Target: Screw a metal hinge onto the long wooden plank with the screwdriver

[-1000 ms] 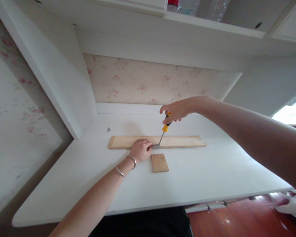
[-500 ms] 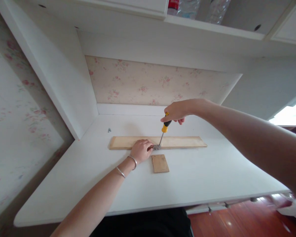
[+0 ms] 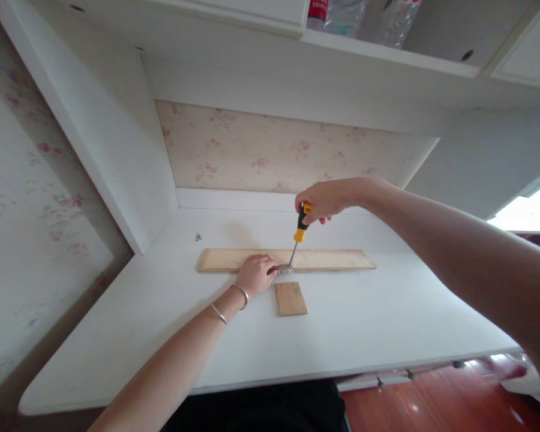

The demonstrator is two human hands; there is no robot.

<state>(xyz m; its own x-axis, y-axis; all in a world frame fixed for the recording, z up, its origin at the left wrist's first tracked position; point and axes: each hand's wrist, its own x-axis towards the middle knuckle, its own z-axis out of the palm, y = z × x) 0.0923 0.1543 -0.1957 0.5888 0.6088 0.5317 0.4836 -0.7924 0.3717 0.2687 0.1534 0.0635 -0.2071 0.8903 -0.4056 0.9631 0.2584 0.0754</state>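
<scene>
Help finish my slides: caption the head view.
Right hand holds a screwdriver at a metal fitting; left hand touches the wooden board.

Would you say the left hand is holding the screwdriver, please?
No, the screwdriver is in the right hand, while the left hand is on the wooden board.

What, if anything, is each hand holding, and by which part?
Your right hand holds a screwdriver by its black and yellow handle. Your left hand rests on the long wooden board beside the metal hinge; whether it grips either cannot be told.
</scene>
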